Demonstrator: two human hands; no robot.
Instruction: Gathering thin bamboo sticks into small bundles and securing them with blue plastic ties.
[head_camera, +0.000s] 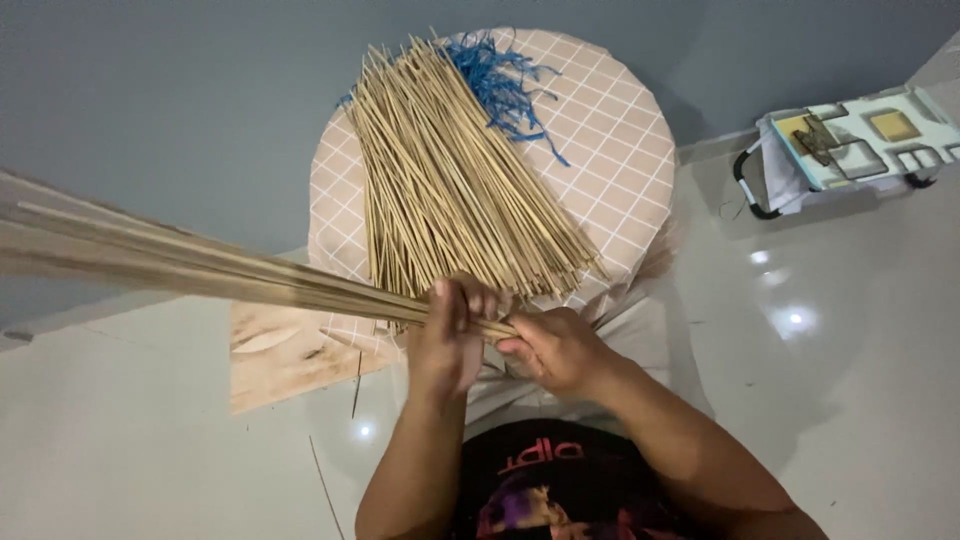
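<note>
L hand (446, 340) clenched round thin bamboo sticks (200, 268) running off to left, R hand (556, 348) pinching their near ends, just in front of fanned stick pile (455, 180) w/ blue twine (500, 80) on checked-cloth stool (620, 140).

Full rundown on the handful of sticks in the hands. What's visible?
The handful of sticks is a small bunch of long, thin, pale tan splints, wood or bamboo by the look. It runs from the left edge of the view, blurred there, slanting slightly down to the hands. The left hand is wrapped around its near end; the right hand pinches the tips. It passes just in front of the larger stick pile.
</note>
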